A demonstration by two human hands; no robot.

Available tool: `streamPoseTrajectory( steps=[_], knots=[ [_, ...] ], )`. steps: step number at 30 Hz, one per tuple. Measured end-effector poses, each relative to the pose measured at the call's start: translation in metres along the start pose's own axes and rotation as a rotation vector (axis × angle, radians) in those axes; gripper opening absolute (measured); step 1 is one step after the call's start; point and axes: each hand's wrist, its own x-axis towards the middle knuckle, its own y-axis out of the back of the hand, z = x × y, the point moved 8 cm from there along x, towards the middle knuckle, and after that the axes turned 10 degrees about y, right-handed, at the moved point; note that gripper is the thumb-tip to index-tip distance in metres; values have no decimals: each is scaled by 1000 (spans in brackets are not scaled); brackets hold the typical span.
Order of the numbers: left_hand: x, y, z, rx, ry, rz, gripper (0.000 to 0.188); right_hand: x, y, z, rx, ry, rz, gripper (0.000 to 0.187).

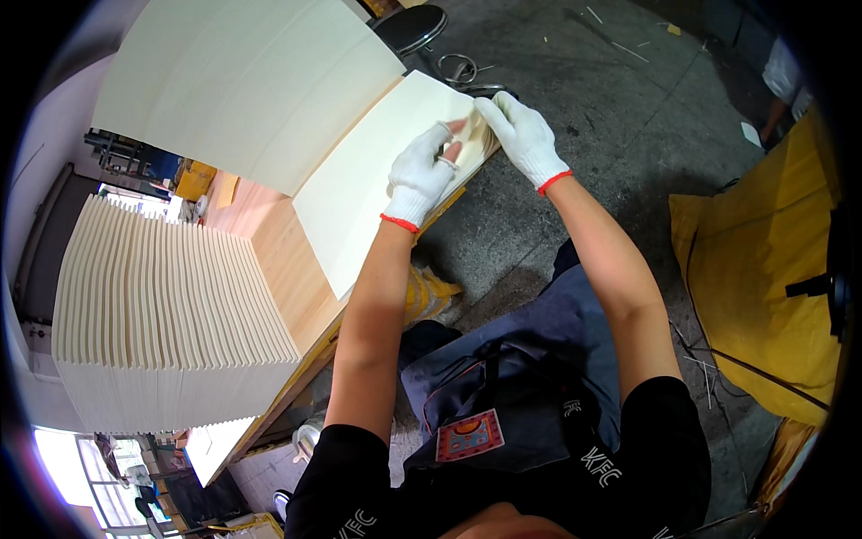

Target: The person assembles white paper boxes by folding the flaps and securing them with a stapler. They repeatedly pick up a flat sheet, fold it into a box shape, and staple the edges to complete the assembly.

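A low stack of cream-white paper sheets [346, 202] lies on the wooden table, its far right corner bent up and fanned. My left hand [418, 172], in a white knit glove with a red cuff and bare fingertips, rests on the top sheet near that corner, fingers apart. At the corner itself, my right hand [524, 136], gloved the same way, has its fingers closed on the curled sheet edges. Its thumb side and the exact number of sheets in its grip are hidden.
A tall stack of fanned paper bundles [171, 305] stands on the wooden tabletop [292, 269] at left; another high paper stack [251, 81] rises behind. A black round stool [410, 29] is beyond the table. Yellow sheeting [763, 296] covers something at right. Another person [783, 76] is partly visible far right.
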Motion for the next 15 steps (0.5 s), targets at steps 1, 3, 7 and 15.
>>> streamPoseTrajectory(
  steps=[1, 3, 7, 15],
  knots=[
    [0, 1, -1, 11, -6, 26, 28, 0, 0, -1, 7, -3, -17, 50],
    [0, 3, -5, 34, -21, 78, 25, 1, -1, 0, -9, 8, 7, 50],
    [2, -3, -1, 73, -53, -36, 28, 0, -2, 3, 6, 3, 30, 50],
    [0, -4, 3, 159, 73, -76, 33, 0, -2, 4, -7, 5, 41, 50]
  ],
)
